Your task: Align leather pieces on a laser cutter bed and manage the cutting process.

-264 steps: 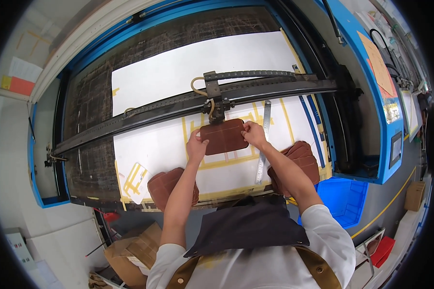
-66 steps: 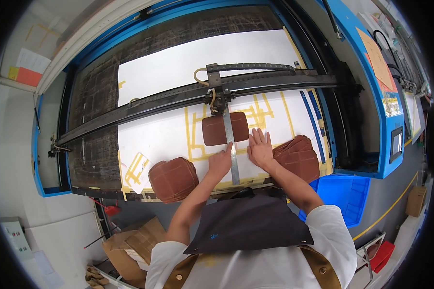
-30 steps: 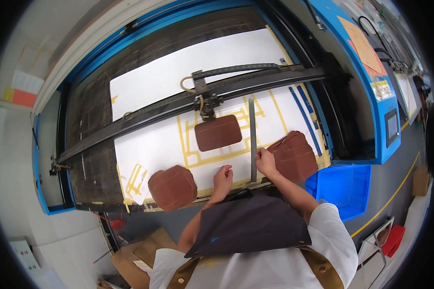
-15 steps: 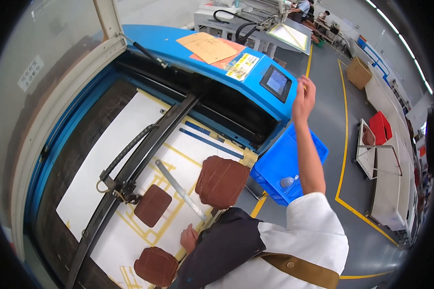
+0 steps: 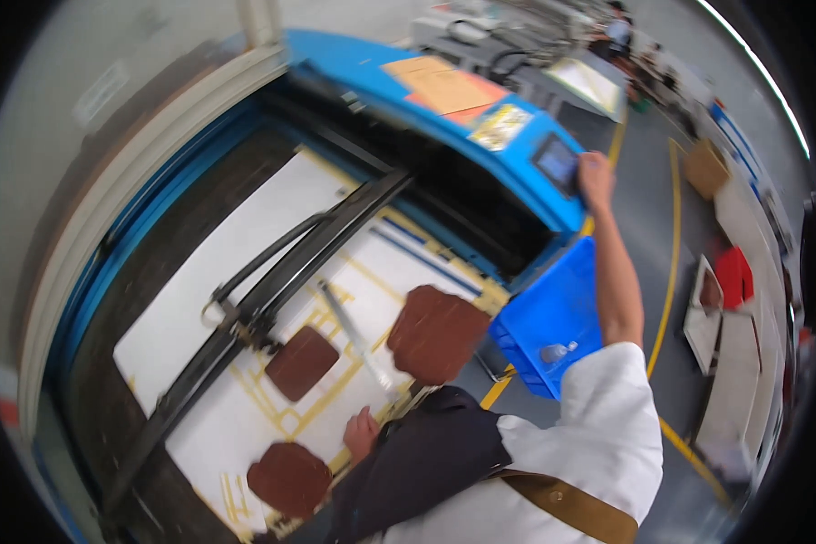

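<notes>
One right hand [image 5: 595, 174] presses extended fingers on a small dark touchscreen [image 5: 558, 163], gripping nothing; the left hand [image 5: 361, 432] rests flat, empty, on the white bed [image 5: 245, 299].

Right hand [image 5: 595, 172]: raised, fingers at the small touch screen [image 5: 558, 161] on the blue machine housing [image 5: 426, 113]
Left hand [image 5: 362, 433]: resting on the front edge of the white bed [image 5: 245, 272], just beside a metal ruler [image 5: 358, 343]
Brown leather pieces: one under the black gantry [image 5: 272, 290], at [image 5: 301, 363]; a stack to the right [image 5: 437, 333]; another near the left [image 5: 288, 478]
Blue crate [image 5: 553, 317]: on the floor beside the machine, a bottle [image 5: 553, 353] inside
</notes>
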`<state>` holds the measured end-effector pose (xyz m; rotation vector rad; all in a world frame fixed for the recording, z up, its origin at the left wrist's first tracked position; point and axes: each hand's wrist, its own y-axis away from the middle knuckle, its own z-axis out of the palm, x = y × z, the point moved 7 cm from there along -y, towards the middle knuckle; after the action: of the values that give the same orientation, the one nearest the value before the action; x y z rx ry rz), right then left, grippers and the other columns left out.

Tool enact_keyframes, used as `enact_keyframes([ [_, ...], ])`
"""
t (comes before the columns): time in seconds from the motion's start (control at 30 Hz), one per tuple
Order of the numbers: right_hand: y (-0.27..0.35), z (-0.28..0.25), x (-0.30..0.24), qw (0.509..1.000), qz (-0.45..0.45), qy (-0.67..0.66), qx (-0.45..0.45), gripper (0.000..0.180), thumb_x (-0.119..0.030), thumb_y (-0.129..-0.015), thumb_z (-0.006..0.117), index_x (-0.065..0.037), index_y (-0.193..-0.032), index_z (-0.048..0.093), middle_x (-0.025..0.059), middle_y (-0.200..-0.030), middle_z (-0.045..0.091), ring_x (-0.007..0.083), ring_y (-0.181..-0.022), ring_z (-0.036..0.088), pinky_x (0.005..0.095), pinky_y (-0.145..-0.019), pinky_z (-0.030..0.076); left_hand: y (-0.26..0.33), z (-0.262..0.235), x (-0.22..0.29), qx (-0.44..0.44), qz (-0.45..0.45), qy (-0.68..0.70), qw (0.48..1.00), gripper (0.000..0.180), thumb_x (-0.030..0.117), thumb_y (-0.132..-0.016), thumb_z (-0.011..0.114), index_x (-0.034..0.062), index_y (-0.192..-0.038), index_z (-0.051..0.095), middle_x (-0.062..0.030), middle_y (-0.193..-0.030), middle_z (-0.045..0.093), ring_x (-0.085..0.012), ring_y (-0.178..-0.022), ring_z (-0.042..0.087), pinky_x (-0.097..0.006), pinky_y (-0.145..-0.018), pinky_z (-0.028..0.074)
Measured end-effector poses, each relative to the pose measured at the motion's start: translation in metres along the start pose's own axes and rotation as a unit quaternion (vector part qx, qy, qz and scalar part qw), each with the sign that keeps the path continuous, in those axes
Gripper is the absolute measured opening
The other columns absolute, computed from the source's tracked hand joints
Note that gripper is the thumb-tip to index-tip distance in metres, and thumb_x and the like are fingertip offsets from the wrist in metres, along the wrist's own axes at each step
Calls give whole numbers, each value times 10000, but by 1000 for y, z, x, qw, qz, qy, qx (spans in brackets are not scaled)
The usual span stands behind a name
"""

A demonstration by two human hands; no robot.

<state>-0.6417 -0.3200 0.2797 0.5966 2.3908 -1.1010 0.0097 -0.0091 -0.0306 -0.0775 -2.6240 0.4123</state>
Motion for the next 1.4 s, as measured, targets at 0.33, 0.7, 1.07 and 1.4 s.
enact_keyframes([
  [0.33,258,14,-249,846,-146,-390,-333,131,-72,-974,533,-25,-924,645,71,-899,658,156,-869,627,284,-802,507,8,-114,30,147,-169,42,974,181,136,-841,681,116,-1020,698,-76,-797,672,-251,-785,661,-380,-644,533],
  [0.7,712,91,-338,362,193,-258,-875,749,-214,-853,704,41,-1456,340,180,-1335,544,259,-1178,552,348,-997,450,172,-244,-136,315,-622,60,714,634,416,-915,624,-17,-1359,495,-217,-1305,548,-352,-1181,539,-394,-1023,400],
  [1.07,742,65,-364,429,285,-186,-837,938,-400,-743,818,114,-1390,374,225,-1297,570,284,-1217,548,372,-1011,435,164,-229,-169,136,-680,116,711,705,542,-940,527,-68,-1290,568,-242,-1236,620,-328,-1175,581,-362,-1007,421],
  [1.4,758,72,-392,511,-31,-219,-830,813,-464,-664,861,110,-1174,592,217,-1122,658,307,-1041,647,348,-911,505,174,-215,-163,202,-675,247,665,727,549,-939,554,-73,-1315,528,-196,-1218,613,-264,-1073,613,-340,-811,517],
])
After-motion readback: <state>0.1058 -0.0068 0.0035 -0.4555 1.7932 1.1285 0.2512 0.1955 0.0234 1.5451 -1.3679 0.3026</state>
